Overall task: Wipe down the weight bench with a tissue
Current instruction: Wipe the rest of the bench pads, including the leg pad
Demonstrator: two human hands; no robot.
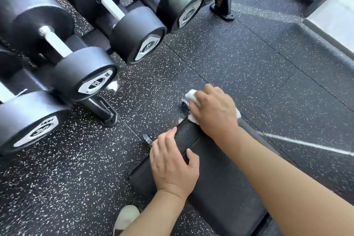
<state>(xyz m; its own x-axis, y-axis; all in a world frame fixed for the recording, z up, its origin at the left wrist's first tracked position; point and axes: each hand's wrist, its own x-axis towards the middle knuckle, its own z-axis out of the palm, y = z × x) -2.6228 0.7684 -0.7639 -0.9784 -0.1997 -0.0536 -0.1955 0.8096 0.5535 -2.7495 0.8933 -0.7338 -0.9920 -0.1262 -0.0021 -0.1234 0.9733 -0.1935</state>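
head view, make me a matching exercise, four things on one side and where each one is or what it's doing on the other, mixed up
Things:
1. white crumpled tissue
2. left hand
3. black padded weight bench
4. black round-headed dumbbells with steel handles

States:
A. stored on a rack at the upper left
B. lying under both hands on the speckled rubber floor
C. pressed under the right hand at the bench's far end
D. resting flat on the bench's left edge

Pairs: 1-C, 2-D, 3-B, 4-A
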